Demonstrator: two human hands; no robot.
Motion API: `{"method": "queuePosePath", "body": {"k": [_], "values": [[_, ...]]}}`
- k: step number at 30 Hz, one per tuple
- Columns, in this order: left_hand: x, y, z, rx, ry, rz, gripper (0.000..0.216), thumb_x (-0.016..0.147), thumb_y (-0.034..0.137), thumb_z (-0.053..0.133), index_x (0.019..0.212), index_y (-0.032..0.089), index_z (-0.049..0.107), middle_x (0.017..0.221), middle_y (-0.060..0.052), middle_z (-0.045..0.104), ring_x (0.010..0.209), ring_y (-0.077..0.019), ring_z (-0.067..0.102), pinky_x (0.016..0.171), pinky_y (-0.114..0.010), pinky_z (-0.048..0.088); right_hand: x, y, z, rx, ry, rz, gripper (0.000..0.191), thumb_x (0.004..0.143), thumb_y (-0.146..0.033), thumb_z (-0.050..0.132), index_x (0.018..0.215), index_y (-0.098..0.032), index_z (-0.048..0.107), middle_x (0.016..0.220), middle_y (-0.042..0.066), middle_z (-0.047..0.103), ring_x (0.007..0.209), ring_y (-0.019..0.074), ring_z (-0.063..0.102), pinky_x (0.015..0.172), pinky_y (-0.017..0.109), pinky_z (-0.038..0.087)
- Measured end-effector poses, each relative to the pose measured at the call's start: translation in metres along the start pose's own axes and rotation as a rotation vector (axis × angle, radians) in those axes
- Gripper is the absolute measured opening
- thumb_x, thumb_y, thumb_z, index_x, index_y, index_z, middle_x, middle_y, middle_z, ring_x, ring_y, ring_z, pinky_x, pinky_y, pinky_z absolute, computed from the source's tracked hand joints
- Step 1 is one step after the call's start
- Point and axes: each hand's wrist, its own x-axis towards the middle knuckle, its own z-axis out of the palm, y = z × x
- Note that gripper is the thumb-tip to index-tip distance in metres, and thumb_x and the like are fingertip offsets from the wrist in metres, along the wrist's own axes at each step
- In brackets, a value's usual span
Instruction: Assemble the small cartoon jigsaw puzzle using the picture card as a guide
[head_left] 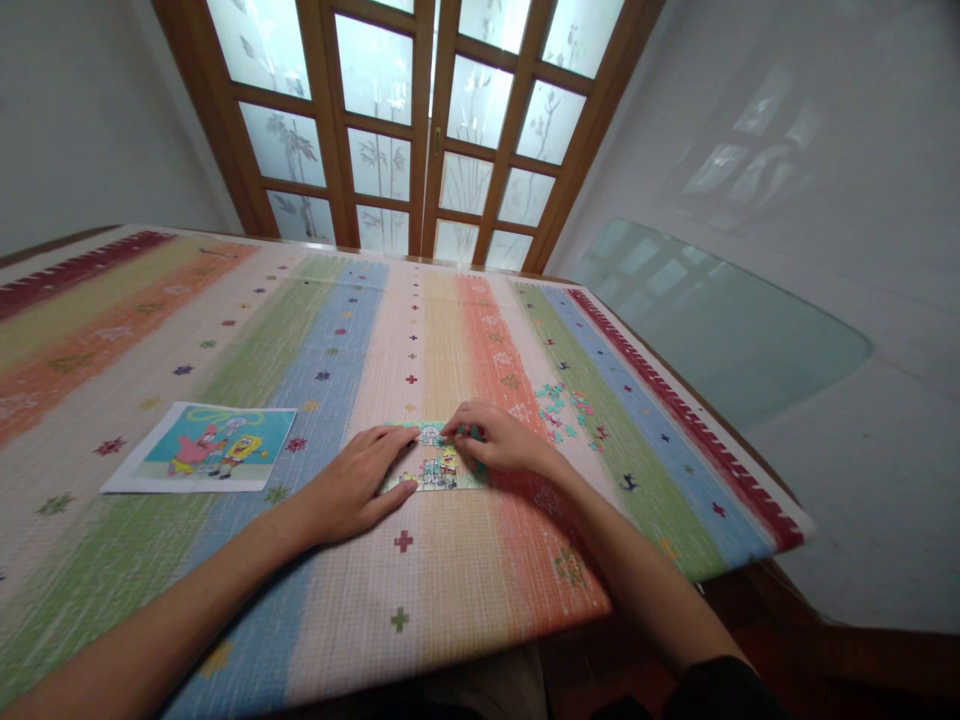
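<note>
R hand (495, 436) half-curled, fingertips close tog. over puzzle (439, 472) — can't tell if w/ a pc. L hand (358, 482) open, fingers on puzzle's left side. Puzzle's nr table's (480, 590) front edge; loose pcs (555, 404) twd right edge — printed pic (225, 445) left of L hand.

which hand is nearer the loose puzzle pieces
Right. The right hand is just left of the loose puzzle pieces; the left hand is farther left, at the left side of the puzzle.
</note>
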Motion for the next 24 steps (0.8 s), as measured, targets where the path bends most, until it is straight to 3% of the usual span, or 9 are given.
{"method": "queuePosePath", "body": {"k": [9, 16, 19, 24], "values": [[-0.0003, -0.0003, -0.0005, 0.013, -0.003, -0.001, 0.05, 0.103, 0.041, 0.047, 0.148, 0.019, 0.039, 0.142, -0.015, 0.056, 0.132, -0.0317, 0.052, 0.113, -0.052, 0.043, -0.0069, 0.0036, 0.0013, -0.096, -0.044, -0.01, 0.022, 0.089, -0.014, 0.066, 0.106, -0.02, 0.077, 0.105, 0.009, 0.063, 0.101, 0.0228, 0.06, 0.094, 0.038, 0.049], [-0.0011, -0.0009, 0.0001, 0.022, -0.009, 0.006, 0.05, 0.104, 0.04, 0.048, 0.147, 0.017, 0.039, 0.142, -0.017, 0.056, 0.131, -0.0319, 0.052, 0.112, -0.053, 0.043, -0.0085, 0.0074, -0.0018, -0.058, -0.037, 0.023, 0.002, 0.087, -0.019, 0.073, 0.088, -0.02, 0.073, 0.097, 0.006, 0.059, 0.096, 0.0204, 0.059, 0.09, 0.034, 0.049], [-0.0014, -0.0013, 0.0006, 0.021, -0.004, 0.005, 0.05, 0.103, 0.04, 0.048, 0.147, 0.018, 0.039, 0.142, -0.017, 0.056, 0.131, -0.032, 0.053, 0.112, -0.052, 0.044, -0.0097, 0.0085, -0.0027, -0.041, -0.037, 0.036, 0.002, 0.087, -0.02, 0.074, 0.086, -0.019, 0.072, 0.096, 0.006, 0.059, 0.094, 0.0201, 0.059, 0.087, 0.034, 0.049], [-0.0004, -0.0021, 0.0009, 0.021, 0.001, 0.021, 0.05, 0.103, 0.04, 0.048, 0.147, 0.018, 0.039, 0.142, -0.016, 0.056, 0.13, -0.0317, 0.053, 0.112, -0.052, 0.043, -0.011, 0.0097, -0.0032, -0.04, -0.056, 0.043, 0.011, 0.087, -0.017, 0.073, 0.098, -0.021, 0.075, 0.101, 0.006, 0.059, 0.096, 0.0203, 0.058, 0.09, 0.035, 0.049]]}}
